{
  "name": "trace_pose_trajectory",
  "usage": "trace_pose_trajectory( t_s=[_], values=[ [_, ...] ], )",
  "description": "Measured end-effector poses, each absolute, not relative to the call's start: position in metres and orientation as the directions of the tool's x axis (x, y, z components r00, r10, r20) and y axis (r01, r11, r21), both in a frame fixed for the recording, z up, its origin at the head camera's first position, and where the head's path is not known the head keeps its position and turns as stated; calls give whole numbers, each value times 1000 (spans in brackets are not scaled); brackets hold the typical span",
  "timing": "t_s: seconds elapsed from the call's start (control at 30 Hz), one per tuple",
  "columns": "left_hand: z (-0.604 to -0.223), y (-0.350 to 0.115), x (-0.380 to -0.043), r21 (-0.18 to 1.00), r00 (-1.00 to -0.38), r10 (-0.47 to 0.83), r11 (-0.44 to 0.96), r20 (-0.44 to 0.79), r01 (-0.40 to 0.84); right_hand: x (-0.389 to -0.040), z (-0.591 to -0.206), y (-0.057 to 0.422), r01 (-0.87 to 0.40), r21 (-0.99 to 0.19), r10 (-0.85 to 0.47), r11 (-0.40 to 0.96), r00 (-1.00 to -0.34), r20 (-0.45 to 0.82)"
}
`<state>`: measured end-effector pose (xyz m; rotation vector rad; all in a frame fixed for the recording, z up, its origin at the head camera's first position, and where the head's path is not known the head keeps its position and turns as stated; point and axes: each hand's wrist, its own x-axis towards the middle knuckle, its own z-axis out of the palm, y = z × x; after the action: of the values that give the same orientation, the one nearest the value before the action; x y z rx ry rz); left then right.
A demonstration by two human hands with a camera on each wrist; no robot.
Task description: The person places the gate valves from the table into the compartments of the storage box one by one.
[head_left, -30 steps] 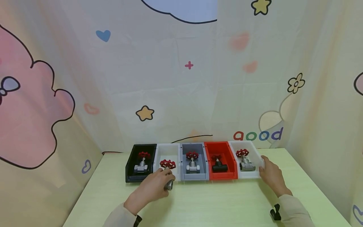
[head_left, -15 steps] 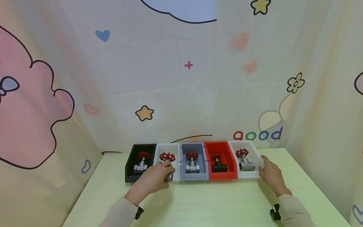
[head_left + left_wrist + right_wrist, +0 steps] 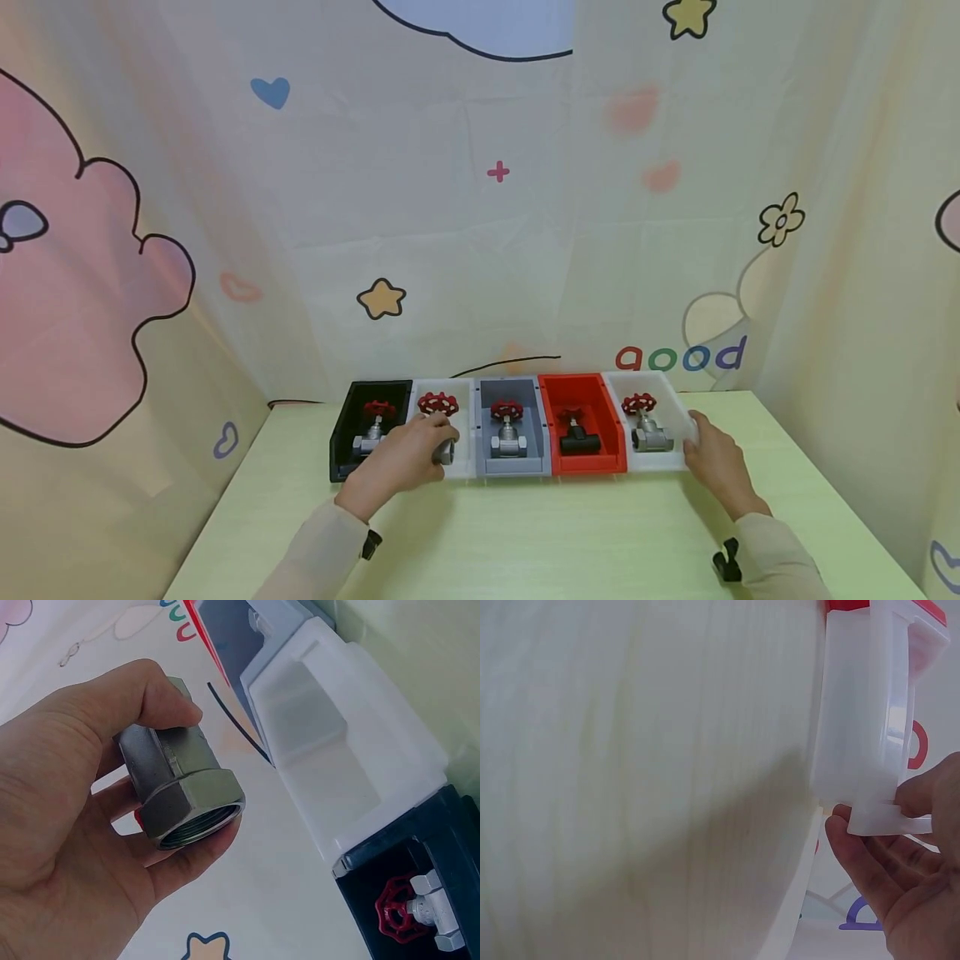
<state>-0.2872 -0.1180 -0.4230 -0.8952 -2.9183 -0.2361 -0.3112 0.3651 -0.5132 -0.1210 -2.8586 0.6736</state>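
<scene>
In the head view my left hand (image 3: 405, 457) holds a metal gate valve (image 3: 444, 452) by its body, red handwheel up, over the white bin (image 3: 466, 437) second from the left. The left wrist view shows thumb and fingers wrapped round the valve's grey body (image 3: 180, 772), its threaded end facing out, beside the white bin (image 3: 352, 735). My right hand (image 3: 720, 460) pinches the side edge of the white bin (image 3: 681, 408) at the right end of the row. In the right wrist view, thumb and fingers lie on either side of that bin's lip (image 3: 881, 819).
The joined bins stand along the table's back. A black bin (image 3: 360, 392), a grey bin (image 3: 487, 388) and a red bin (image 3: 573, 388) each contain a red-wheeled valve, as does the right white bin. Behind hangs a printed curtain (image 3: 450, 208); pale table (image 3: 540, 533) lies in front.
My left hand has moved forward and slightly left with the valve, taking it from the front of the white bin to above it. My right hand stays on the right bin.
</scene>
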Motion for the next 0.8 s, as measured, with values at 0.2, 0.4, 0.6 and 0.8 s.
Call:
trace_pose_trajectory(
  t_s=[0.2,0.4,0.6,0.8],
  values=[
    [-425,-118,-295,145,-837,536,825,109,546,-311,-513,365,35,-451,127,892,-976,175],
    [-427,-117,-307,150,-845,525,832,98,534,-309,-512,364,27,-455,123,890,-975,183],
    [-432,-117,-319,170,-852,515,835,91,523,-309,-512,364,16,-452,118,892,-973,198],
    [-436,-116,-326,189,-858,505,838,88,513,-309,-512,366,9,-462,114,887,-973,200]
  ],
)
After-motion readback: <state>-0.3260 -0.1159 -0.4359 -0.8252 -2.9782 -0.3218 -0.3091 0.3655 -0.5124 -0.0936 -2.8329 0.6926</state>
